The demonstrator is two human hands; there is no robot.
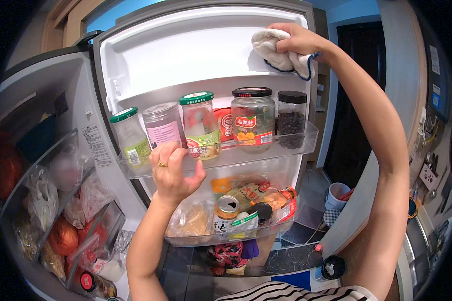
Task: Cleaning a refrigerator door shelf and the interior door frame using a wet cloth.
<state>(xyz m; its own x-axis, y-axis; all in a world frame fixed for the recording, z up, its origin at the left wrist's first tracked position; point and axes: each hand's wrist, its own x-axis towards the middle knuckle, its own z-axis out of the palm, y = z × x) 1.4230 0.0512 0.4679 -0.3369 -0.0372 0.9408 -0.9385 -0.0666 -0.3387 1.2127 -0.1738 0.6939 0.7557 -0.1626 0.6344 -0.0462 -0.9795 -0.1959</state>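
My right hand [299, 39] grips a white cloth [273, 47] with dark blue edging, against the upper right of the open refrigerator door's white inner panel [188, 52]. With fingers curled over its front, my left hand [175, 171] holds the clear plastic door shelf [248, 154]. On that shelf stand a small green-lidded jar [128, 131], a clear-lidded jar [162, 122] with a pink label, a taller green-lidded jar [199, 120], a black-lidded jar [253, 113] and a jar of dark beans or berries [292, 116]. A red packet [224, 122] sits behind them.
The lower door shelf [233, 240] holds an opened can [226, 210], a tied plastic bag [192, 222] and several food packets. Inside the refrigerator at left are clear drawers [41, 233] with bagged produce. A bucket [337, 195] and a bin [332, 267] stand at right.
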